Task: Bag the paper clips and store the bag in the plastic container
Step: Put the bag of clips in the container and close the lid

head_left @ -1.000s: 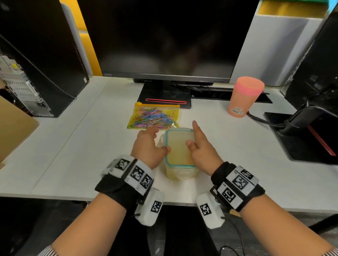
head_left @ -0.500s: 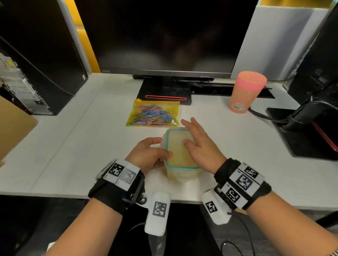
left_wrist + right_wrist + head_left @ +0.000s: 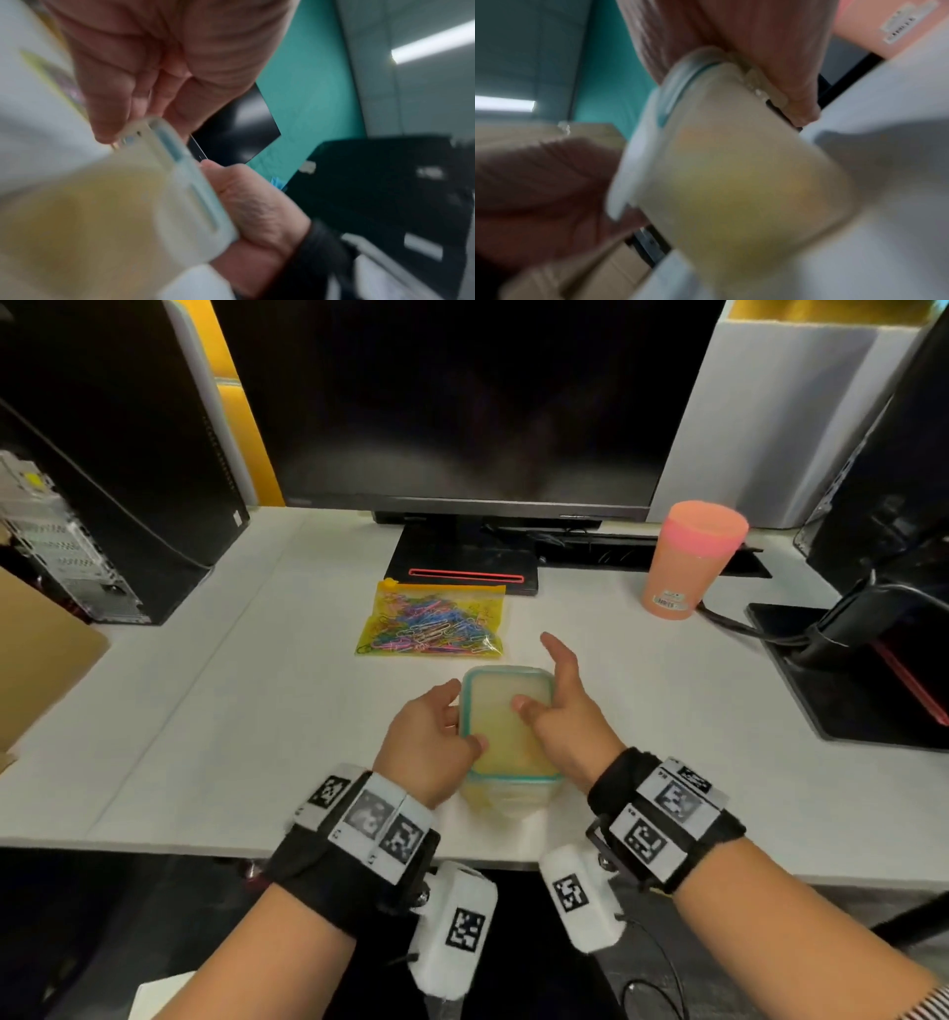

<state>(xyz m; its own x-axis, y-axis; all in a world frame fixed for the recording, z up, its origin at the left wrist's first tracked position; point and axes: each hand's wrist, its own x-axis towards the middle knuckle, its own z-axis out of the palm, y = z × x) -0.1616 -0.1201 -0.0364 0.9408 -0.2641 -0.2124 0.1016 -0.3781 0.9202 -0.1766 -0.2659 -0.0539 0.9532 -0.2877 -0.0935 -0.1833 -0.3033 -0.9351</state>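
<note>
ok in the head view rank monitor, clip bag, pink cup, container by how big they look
1. monitor, by far
2. clip bag
3. container and pink cup look about alike; the container sits nearer the camera and hands cover its sides, so unranked

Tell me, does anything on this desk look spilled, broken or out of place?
Nothing stands out. The paper clips sit inside the yellow zip bag, lying flat on the desk. The plastic container stands upright with its lid on, held between the left hand and right hand.

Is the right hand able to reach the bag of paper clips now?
Probably yes. The bag of paper clips lies just beyond the plastic container, nothing between; the right hand only must release the container.
</note>
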